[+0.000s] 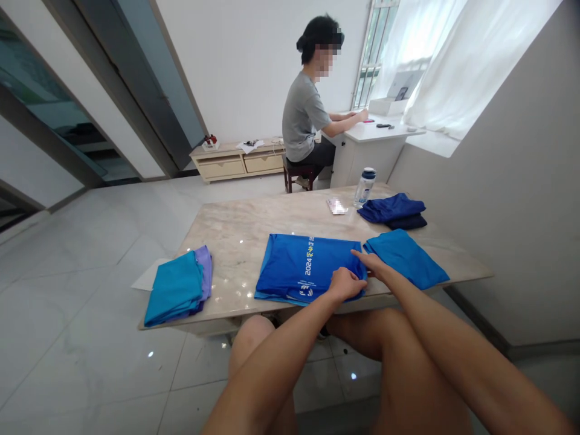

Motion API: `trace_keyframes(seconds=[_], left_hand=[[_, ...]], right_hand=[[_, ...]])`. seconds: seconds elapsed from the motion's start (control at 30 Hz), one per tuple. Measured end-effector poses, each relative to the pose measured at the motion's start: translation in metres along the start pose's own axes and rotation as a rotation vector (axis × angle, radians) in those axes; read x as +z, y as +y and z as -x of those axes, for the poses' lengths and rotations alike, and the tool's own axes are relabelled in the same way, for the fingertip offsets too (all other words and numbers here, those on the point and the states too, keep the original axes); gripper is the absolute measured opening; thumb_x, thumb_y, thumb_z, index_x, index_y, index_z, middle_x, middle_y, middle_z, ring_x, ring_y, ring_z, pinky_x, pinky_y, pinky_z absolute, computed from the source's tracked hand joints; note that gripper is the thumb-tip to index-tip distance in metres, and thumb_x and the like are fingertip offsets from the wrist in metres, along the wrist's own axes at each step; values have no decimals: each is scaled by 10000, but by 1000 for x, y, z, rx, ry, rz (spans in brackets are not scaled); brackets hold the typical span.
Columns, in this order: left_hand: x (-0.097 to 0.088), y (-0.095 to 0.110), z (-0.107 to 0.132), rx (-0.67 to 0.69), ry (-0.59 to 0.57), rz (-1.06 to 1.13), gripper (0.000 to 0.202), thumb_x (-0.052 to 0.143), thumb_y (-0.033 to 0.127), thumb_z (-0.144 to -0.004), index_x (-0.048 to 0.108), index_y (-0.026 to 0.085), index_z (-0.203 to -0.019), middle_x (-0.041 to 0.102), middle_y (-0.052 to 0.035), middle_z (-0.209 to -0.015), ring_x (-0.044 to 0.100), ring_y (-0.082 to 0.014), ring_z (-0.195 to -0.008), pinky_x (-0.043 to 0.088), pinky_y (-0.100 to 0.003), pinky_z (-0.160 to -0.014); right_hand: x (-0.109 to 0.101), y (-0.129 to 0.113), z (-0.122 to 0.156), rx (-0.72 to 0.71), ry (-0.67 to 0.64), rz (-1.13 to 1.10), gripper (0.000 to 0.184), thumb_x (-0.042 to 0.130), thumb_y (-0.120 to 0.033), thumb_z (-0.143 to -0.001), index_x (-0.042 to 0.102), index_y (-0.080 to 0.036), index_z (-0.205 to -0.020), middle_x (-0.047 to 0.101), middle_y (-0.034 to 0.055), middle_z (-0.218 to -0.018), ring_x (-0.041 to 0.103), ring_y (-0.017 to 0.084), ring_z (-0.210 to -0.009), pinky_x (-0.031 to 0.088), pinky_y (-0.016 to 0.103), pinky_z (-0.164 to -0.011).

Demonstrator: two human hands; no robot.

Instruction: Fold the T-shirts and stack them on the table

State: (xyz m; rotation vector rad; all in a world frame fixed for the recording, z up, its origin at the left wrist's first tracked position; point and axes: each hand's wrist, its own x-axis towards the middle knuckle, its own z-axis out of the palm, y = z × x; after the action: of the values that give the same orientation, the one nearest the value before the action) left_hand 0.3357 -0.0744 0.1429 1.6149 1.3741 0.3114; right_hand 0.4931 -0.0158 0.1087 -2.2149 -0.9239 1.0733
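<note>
A bright blue shirt [303, 266] with white and yellow print lies partly folded on the marble table [240, 229], in front of me. My left hand [347, 283] rests curled on its near right corner. My right hand [372, 263] presses flat on its right edge, index finger stretched along the fold. Its fingers lie between this shirt and a folded lighter blue cloth [405, 257] just to the right.
A stack of folded teal and purple clothes [179, 287] sits at the table's left end. Dark blue folded clothes [394, 211], a water bottle [365, 186] and a small packet [337, 206] lie at the far right. Another person [308, 115] sits at a white desk behind.
</note>
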Motion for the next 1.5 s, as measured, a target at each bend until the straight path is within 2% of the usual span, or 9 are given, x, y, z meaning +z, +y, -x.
trace_keyframes(seconds=[0.13,0.3,0.57,0.7,0.83,1.03,1.23,1.37,1.5], left_hand=[[-11,-6,20,69,92,106,207,799,249,-799,701,213,-621,798,-71,-792,763,-260,-910,560,-328,-872],[-55,-25,32,77,196,236,114,776,195,-815,686,202,-745,765,-46,-811,727,-210,-841,551,-301,-826],[-107,-97,42,-190,235,484,255,778,141,-882,661,151,-1108,750,-67,-951,693,-143,-737,530,-229,-681],[-129,-124,47,-267,219,459,421,757,327,-951,621,122,-1292,760,-119,-1067,717,-176,-783,497,-249,-609],[-147,-143,47,-293,212,403,504,801,614,-892,686,159,-1077,712,-58,-847,680,-187,-740,445,-252,-564],[-151,-163,41,-268,229,187,316,737,422,-918,608,204,-729,597,-10,-629,633,-174,-666,380,-246,-539],[-160,-173,45,-334,183,14,243,647,383,-960,722,184,-842,814,-143,-917,794,-306,-969,556,-322,-770],[-168,-172,51,-350,223,-265,530,543,646,-1007,769,168,-1026,793,-264,-1269,718,-448,-1286,553,-459,-981],[-165,-163,55,-312,220,-512,718,527,786,-971,699,163,-1283,780,-255,-1316,724,-439,-1284,552,-463,-986]], right_hand=[[-1,-26,3,-98,145,142,172,704,-316,-967,728,-159,-902,722,110,-767,715,240,-748,557,269,-575],[15,-92,12,-283,169,314,244,625,-268,-1004,789,-125,-893,791,169,-884,767,268,-845,572,283,-714],[118,-142,41,-419,129,490,377,541,-292,-1094,778,-65,-1277,749,287,-1357,727,336,-1277,543,308,-1008],[154,-153,55,-421,91,476,386,512,-302,-1120,750,-83,-1331,717,285,-1418,721,335,-1295,546,322,-1020],[174,-161,71,-423,60,470,380,493,-294,-1132,740,-86,-1332,705,289,-1431,723,335,-1294,552,332,-1031],[192,-162,78,-424,-2,510,440,447,-315,-1148,688,-64,-1416,672,309,-1475,692,352,-1347,553,362,-1071],[200,-166,68,-386,-237,535,528,369,-425,-1178,743,-61,-1255,820,247,-1113,802,295,-1106,614,259,-864],[193,-163,62,-285,-366,549,434,455,-358,-1151,784,-86,-1074,811,159,-836,822,267,-841,631,275,-737],[183,-149,67,-166,-527,573,318,496,-217,-1118,766,-50,-1098,762,112,-697,800,247,-751,650,315,-756]])
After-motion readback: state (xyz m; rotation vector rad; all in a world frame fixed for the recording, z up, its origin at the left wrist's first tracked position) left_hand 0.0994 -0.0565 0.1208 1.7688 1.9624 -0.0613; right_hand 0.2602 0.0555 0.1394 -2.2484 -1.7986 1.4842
